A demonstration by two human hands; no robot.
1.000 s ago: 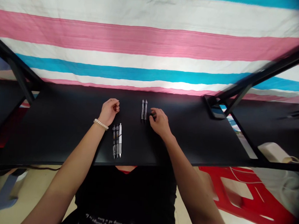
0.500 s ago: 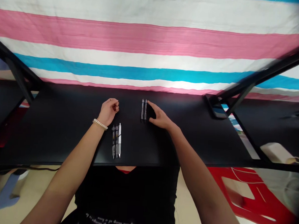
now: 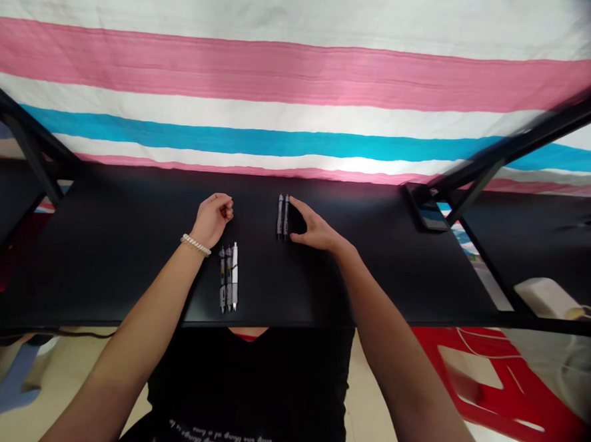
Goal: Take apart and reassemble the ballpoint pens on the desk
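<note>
- The left hand (image 3: pixel 213 220) rests on the far half of the black table (image 3: pixel 98 252), left of the table's middle, its fingers curled together into a loose fist with nothing visible in it.
- A beaded bracelet (image 3: pixel 196 245) circles the left wrist.
- The right hand (image 3: pixel 315 231) lies flat on the table, right of the middle, its fingers and thumb apart and gripping nothing.
- Its index fingertip (image 3: pixel 291 199) is just beside the two pens (image 3: pixel 282 217).
- The two pens stand side by side, lying upright in view, near the table's far edge at its middle.
- The three pens (image 3: pixel 228 278), one of them white, lie close together near the table's near edge, just below the left hand and apart from it.
- A black shirt (image 3: pixel 245 391) shows below the table's near edge.
- A striped cloth (image 3: pixel 284 73) in pink, white and blue hangs beyond the table.
- A white box (image 3: pixel 546 298) sits off to the table's right.
- A red stool (image 3: pixel 486 373) stands below the table on the right, and a blue stool (image 3: pixel 9 390) on the left.
</note>
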